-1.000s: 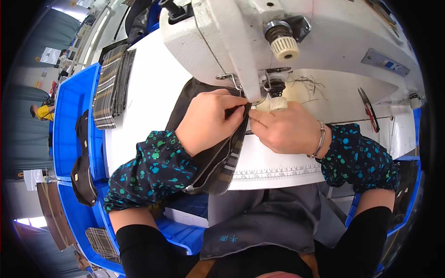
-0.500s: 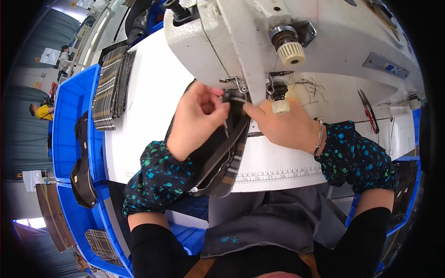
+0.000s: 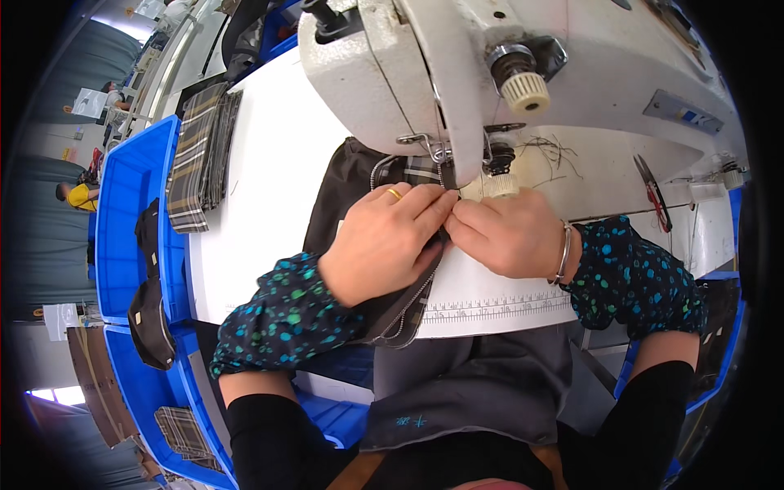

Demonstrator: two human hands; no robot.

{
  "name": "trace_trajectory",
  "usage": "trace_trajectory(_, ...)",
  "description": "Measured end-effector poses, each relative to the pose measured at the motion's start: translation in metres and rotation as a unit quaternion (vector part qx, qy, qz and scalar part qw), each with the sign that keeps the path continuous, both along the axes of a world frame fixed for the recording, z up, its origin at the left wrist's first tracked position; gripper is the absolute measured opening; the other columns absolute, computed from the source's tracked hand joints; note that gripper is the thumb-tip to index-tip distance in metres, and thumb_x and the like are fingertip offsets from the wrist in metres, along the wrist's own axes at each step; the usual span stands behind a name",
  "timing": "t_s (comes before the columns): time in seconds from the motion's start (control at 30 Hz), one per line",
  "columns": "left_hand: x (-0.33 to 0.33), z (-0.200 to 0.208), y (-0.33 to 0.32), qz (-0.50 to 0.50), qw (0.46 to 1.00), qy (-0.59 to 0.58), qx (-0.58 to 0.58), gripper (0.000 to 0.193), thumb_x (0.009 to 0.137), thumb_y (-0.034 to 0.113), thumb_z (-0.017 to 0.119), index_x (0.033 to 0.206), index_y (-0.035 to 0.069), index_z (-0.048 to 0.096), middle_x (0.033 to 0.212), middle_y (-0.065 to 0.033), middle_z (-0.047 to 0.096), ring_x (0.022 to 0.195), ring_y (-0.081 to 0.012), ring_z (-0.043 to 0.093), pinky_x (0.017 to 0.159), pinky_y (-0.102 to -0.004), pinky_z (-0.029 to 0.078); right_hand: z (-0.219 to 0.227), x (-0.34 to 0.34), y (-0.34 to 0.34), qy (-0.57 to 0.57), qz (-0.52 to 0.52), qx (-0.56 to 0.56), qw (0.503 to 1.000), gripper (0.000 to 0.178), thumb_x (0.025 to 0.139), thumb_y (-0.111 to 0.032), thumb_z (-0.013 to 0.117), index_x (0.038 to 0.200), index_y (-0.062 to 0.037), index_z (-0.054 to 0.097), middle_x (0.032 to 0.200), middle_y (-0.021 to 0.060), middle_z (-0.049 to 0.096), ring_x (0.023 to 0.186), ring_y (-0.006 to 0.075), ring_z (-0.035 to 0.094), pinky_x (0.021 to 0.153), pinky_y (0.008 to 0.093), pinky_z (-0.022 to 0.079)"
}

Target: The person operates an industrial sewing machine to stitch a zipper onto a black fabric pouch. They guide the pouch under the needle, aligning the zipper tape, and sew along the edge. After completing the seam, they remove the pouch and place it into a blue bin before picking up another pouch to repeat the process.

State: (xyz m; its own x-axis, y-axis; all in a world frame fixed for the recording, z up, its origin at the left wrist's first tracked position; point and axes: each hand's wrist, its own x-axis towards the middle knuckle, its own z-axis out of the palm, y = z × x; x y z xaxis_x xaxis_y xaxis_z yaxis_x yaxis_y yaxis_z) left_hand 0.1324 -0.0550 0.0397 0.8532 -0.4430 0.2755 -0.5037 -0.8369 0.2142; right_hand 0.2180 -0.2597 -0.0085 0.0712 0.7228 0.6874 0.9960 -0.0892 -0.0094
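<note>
A dark brown fabric piece [image 3: 335, 188] with a metal zipper [image 3: 414, 298] and a plaid part [image 3: 422, 170] lies under the head of a white sewing machine [image 3: 359, 90]. My left hand [image 3: 384, 237] rests over it, its fingers bent and drawn together at the zippered edge. Fingertip to fingertip with it, my right hand [image 3: 510, 234] pinches the same edge just in front of the presser area. The fingers cover the spot they grip. Part of the zipper runs from beneath my left hand toward the table's near edge.
Folded plaid cloth [image 3: 196, 155] is stacked on the table's left side, beside blue bins [image 3: 135, 220] holding dark pieces. Scissors [image 3: 653, 192] and loose thread ends [image 3: 554, 155] lie at right. A printed ruler [image 3: 506, 309] runs along the near edge.
My left hand has moved right and toward me, from the zipper near the needle, to meet my right fingertips. My right hand has come slightly nearer me, its fingers now bent in a pinch.
</note>
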Motion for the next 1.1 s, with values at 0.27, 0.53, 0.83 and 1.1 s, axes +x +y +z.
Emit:
trace_trajectory(0.27, 0.012, -0.019, 0.021, 0.047, 0.992, 0.010, -0.120, 0.037, 0.078, -0.003, 0.070, 0.111, 0.011, 0.081, 0.113, -0.0090, 0.076, 0.086, -0.0286, 0.075, 0.073, -0.0385, 0.060, 0.007, -0.014, -0.005, 0.026, 0.084, -0.104, 0.991, 0.032, 0.077, -0.018, 0.074, 0.105, -0.0017, 0.076, 0.103, 0.0088, 0.074, 0.061, 0.0151, 0.062, 0.051, 0.0309, 0.049)
trace_trajectory(0.53, 0.003, -0.004, -0.002, 0.093, 0.995, 0.022, -0.020, 0.037, 0.079, 0.002, 0.072, 0.113, 0.014, 0.081, 0.116, -0.0042, 0.073, 0.079, -0.0240, 0.073, 0.068, -0.0365, 0.058, -0.004, -0.025, -0.006, -0.064, 0.026, -0.149, 0.986, 0.032, 0.079, -0.017, 0.069, 0.104, 0.0014, 0.076, 0.105, 0.0207, 0.075, 0.059, 0.0162, 0.062, 0.051, 0.0297, 0.048)
trace_trajectory(0.83, 0.010, -0.012, -0.007, 0.128, 0.992, -0.006, 0.021, 0.026, 0.085, 0.012, 0.074, 0.109, 0.014, 0.080, 0.105, -0.0031, 0.068, 0.087, -0.0245, 0.072, 0.063, -0.0373, 0.058, -0.005, -0.011, -0.005, -0.051, -0.002, -0.092, 0.994, 0.021, 0.075, -0.016, 0.070, 0.086, 0.0021, 0.072, 0.091, 0.0241, 0.073, 0.053, 0.0195, 0.066, 0.045, 0.0330, 0.050)
trace_trajectory(1.1, -0.010, 0.009, -0.002, 0.023, 0.998, 0.036, 0.036, 0.034, 0.076, 0.008, 0.077, 0.110, 0.011, 0.080, 0.103, -0.0033, 0.070, 0.091, -0.0251, 0.072, 0.072, -0.0383, 0.059, 0.011, -0.041, -0.019, -0.045, 0.067, -0.131, 0.988, 0.024, 0.079, -0.019, 0.067, 0.086, 0.0028, 0.073, 0.089, 0.0247, 0.074, 0.060, 0.0204, 0.067, 0.048, 0.0298, 0.048)
